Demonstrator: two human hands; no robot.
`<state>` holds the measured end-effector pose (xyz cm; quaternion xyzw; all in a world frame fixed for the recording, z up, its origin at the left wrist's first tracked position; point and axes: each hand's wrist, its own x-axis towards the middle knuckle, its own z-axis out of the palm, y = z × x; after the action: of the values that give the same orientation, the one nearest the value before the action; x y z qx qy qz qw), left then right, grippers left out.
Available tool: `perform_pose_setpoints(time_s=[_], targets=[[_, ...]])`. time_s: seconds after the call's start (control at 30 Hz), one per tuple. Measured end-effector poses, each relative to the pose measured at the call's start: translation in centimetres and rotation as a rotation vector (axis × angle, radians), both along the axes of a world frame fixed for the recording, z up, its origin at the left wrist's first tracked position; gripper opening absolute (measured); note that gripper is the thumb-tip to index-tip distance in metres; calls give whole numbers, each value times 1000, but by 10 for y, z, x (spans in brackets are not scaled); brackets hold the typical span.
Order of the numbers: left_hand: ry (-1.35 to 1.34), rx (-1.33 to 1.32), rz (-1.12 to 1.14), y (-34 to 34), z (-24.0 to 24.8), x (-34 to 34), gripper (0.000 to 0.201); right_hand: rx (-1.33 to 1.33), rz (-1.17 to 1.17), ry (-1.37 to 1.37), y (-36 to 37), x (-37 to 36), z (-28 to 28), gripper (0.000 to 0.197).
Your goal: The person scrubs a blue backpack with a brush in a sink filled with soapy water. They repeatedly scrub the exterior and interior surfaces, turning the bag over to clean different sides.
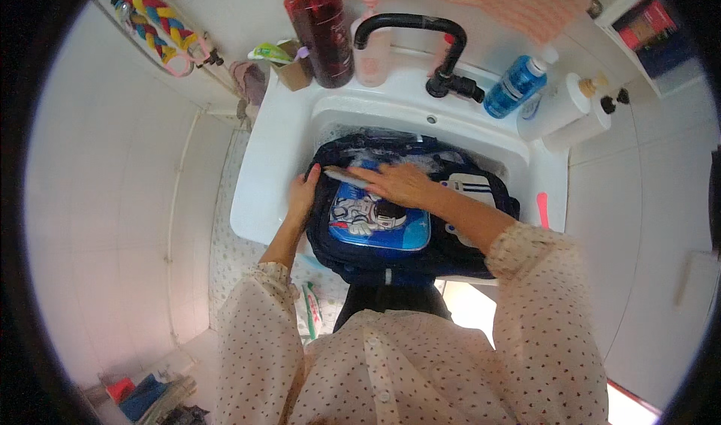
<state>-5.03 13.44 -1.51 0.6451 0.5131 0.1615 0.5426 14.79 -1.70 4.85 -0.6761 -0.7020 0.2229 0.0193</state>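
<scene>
A dark navy backpack [330, 256] lies in the white sink [259, 192], its front turned up and wet with suds near the far side. The front panel [417, 233] is blue and carries an astronaut picture. My right hand [402, 184] is closed round a pale, flat scrubbing brush [345, 177], which rests against the upper left of that panel; its bristles are hidden. At the backpack's left edge, my left hand [302, 193] grips the dark fabric, with some of its fingers out of sight.
A black faucet [409, 23] arches over the sink's back. Along the rim stand a dark red bottle [321, 38], a pink pump bottle [371, 49], a blue bottle [514, 87] and white pump bottles [559, 109]. A pink-handled item [543, 208] lies on the right rim.
</scene>
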Motion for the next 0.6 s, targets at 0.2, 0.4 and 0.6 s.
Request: perform_pose_setpoints(time_s=[0.2, 0.4, 0.6], targets=[[137, 209, -41, 6, -20, -6, 60, -261, -251, -120, -35, 50, -16, 53], [171, 214, -80, 3, -17, -4, 62, -177, -380, -105, -79, 49, -10, 52], [171, 294, -36, 14, -32, -14, 64, -152, -382, -29, -46, 29, -21, 48]])
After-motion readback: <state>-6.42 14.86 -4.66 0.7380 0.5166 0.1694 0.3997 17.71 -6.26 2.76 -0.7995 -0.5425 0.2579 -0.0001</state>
